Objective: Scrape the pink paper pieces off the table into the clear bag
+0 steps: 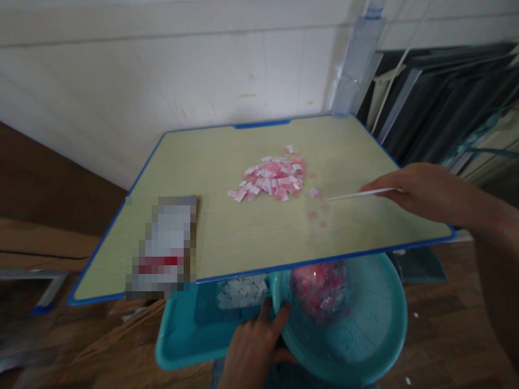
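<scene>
My left hand [257,343] grips the left rim of a round teal mesh colander [399,324], fingers closed at its edge. A wet pink and red clump [318,289] lies in the colander. Over the right part of the yellowish board [211,237], my right hand [421,192] is closed on a thin white flat strip [365,193], seen nearly edge-on, its exact kind unclear. Just left of the strip's tip are a few loose pink pieces and wet pink spots. Beyond them, a pile of small pink and white square pieces [275,178] sits mid-board.
A blurred-out flat object [166,243] lies at the board's front left. Below the board, a teal tray [174,335] holds white pieces [243,292]. A clear plastic bottle [357,65] stands at the back right corner, beside stacked dark panels [438,102]. A white wall [203,75] rises behind.
</scene>
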Available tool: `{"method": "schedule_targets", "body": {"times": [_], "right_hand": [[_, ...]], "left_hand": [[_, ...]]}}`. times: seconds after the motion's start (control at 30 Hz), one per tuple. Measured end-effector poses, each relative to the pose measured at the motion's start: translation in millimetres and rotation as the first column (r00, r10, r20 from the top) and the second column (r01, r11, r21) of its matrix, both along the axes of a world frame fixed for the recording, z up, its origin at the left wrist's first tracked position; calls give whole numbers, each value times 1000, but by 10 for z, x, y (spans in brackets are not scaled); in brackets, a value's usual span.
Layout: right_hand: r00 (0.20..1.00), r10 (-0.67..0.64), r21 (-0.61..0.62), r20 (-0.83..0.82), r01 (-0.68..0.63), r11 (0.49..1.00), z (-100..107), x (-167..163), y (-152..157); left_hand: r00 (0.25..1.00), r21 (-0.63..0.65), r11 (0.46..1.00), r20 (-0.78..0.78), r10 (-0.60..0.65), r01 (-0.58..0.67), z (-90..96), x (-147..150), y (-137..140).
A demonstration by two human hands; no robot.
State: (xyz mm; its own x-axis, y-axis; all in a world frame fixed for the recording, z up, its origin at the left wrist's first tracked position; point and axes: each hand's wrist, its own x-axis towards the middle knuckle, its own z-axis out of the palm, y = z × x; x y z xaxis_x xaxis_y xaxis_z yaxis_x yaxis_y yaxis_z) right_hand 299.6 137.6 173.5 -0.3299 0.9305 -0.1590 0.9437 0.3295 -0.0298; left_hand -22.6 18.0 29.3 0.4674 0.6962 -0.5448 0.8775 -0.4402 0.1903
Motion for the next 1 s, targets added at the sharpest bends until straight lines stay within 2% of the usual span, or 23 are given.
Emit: {"method": "schedule_targets", "body": {"times": [0.1, 0.27, 0.4, 0.5, 0.7, 1.0], "right_hand": [[1000, -1, 66, -3, 1, 998, -43, -10, 32], [997, 70, -4, -21, -70, 998, -47, -33, 55], [999, 36, 57, 12, -37, 998, -57, -34, 25], [997, 64, 23, -34, -64, 998, -97, -5, 3], [997, -50, 175, 64, 38, 984, -124, -44, 105], [999, 16, 79, 44, -19, 997, -102, -19, 40]], "left_hand": [[1000, 2, 1000, -2, -3, 3, -8, -1, -15], [1000, -23, 1000, -8, 15, -15, -7, 12, -10], [999, -62, 998, -28, 18, -20, 7, 27, 17], [998, -107, 994, -51, 30, -35, 17, 38, 28], [997, -144, 988, -70, 39, -49, 41, 48, 51], [998, -123, 992, -56, 26, -33, 13, 46, 49]]}}
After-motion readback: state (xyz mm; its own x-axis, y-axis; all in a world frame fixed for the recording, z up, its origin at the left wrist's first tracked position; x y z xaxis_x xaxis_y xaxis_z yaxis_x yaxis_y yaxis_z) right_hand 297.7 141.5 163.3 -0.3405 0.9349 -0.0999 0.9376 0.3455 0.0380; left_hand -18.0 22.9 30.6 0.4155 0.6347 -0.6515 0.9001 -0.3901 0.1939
